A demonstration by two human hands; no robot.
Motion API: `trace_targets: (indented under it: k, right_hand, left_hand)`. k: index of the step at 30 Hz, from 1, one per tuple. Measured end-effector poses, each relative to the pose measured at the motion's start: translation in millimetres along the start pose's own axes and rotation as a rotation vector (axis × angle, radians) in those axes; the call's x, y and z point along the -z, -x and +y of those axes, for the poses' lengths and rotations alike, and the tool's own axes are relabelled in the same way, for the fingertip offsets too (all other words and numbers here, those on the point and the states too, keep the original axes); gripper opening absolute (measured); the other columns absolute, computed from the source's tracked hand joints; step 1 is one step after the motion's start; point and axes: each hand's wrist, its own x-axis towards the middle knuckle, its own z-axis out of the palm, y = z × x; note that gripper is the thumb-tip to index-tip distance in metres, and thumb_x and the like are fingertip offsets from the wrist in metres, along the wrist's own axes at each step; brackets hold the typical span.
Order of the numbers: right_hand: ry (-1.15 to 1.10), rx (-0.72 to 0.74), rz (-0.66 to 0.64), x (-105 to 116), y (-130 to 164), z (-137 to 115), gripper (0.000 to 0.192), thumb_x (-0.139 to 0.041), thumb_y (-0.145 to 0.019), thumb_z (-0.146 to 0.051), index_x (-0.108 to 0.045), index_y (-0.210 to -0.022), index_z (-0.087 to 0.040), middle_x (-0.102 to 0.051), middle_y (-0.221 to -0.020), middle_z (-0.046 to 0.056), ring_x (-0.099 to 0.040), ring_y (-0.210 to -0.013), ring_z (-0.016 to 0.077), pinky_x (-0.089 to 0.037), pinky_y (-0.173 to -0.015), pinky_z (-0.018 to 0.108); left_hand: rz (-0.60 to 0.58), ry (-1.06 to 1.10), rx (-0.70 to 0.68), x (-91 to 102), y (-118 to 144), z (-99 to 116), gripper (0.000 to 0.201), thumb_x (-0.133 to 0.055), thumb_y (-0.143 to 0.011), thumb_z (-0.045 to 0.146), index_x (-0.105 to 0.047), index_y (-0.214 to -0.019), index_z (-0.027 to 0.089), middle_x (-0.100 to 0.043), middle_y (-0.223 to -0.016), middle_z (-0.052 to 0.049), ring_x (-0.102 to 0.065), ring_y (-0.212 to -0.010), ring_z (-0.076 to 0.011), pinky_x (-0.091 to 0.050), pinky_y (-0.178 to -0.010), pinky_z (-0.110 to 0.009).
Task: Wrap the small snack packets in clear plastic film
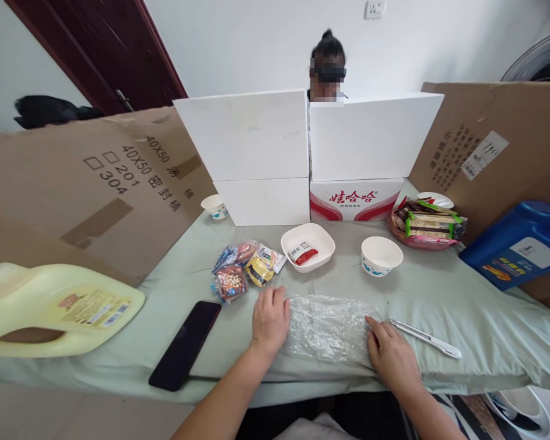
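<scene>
A crinkled clear plastic bag (327, 328) lies spread out flat on the cloth in front of me. My left hand (271, 321) is at its left edge, fingers close together and closed on the plastic. At the opposite edge, my right hand (393, 354) has its fingertips closed on the bag's side. Just beyond my right fingers rests a white utility knife (426, 339). Small snack packets (245, 269) are heaped past my left hand. Behind the bag, a square white bowl (308, 238) holds a red-and-white packet (303, 252); a round paper bowl (381, 256) stands to its right.
A black phone (186, 345) and a yellow jug (59, 311) lie at left. At right are a snack basket (403, 235) and a blue bottle (516, 244). White boxes (261, 137) and cardboard sheets (87, 189) wall the table. A person (327, 64) is behind the boxes.
</scene>
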Motion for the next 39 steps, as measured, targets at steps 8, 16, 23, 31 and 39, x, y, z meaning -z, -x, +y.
trace_targets:
  k: [8, 16, 23, 31, 39]
  right_hand:
    - [0.208, -0.073, -0.055, 17.9, -5.4, 4.4, 0.037, -0.039, -0.086, -0.017, -0.062, -0.114, -0.014, -0.065, -0.091, 0.012, -0.059, -0.087, 0.0277, -0.045, -0.079, 0.041]
    - [0.071, 0.287, -0.137, 17.8, -37.3, -39.7, 0.048, -0.045, -0.091, -0.035, -0.050, -0.136, -0.018, -0.048, -0.142, 0.011, -0.034, -0.135, 0.0293, -0.023, -0.111, 0.047]
    - [0.082, 0.234, -0.253, -7.8, -16.2, -8.3, 0.085, -0.042, -0.085, -0.068, -0.028, -0.149, -0.014, -0.029, -0.154, 0.014, -0.019, -0.144, 0.0322, -0.019, -0.113, 0.054]
    - [-0.049, 0.276, -0.172, 35.3, 18.9, 16.8, 0.084, -0.055, -0.082, -0.061, -0.027, -0.150, -0.020, -0.030, -0.154, 0.011, -0.016, -0.144, 0.0324, -0.027, -0.113, 0.053]
    - [-0.271, 0.404, -0.293, 25.7, 21.5, 24.6, 0.020, -0.053, -0.091, -0.034, -0.066, -0.105, -0.029, -0.061, -0.129, 0.005, -0.051, -0.126, 0.0242, -0.048, -0.100, 0.040]
  left_hand:
    - [-0.342, 0.160, -0.511, -26.5, 22.4, 30.2, 0.070, -0.056, -0.085, 0.057, -0.037, -0.145, 0.024, -0.033, -0.153, -0.010, -0.021, -0.143, -0.0360, -0.019, -0.113, -0.061]
    - [-0.383, 0.147, -0.498, -31.8, 23.1, 24.9, 0.070, -0.051, -0.089, 0.056, -0.027, -0.149, 0.029, -0.023, -0.158, -0.007, -0.012, -0.146, -0.0342, -0.012, -0.114, -0.062]
    - [-0.400, 0.075, -0.413, -25.6, 28.9, 0.8, 0.086, -0.053, -0.081, 0.069, -0.027, -0.150, 0.023, -0.023, -0.157, -0.011, -0.016, -0.145, -0.0354, -0.019, -0.114, -0.056]
    - [-0.220, 0.179, -0.380, 6.2, 44.7, -41.0, 0.055, -0.056, -0.088, 0.046, -0.049, -0.134, 0.016, -0.045, -0.142, -0.017, -0.032, -0.138, -0.0353, -0.032, -0.110, -0.054]
    - [-0.401, 0.368, -0.558, 26.0, 48.4, -50.5, 0.028, -0.068, -0.075, 0.019, -0.062, -0.102, 0.019, -0.064, -0.120, -0.009, -0.052, -0.122, -0.0268, -0.044, -0.104, -0.043]
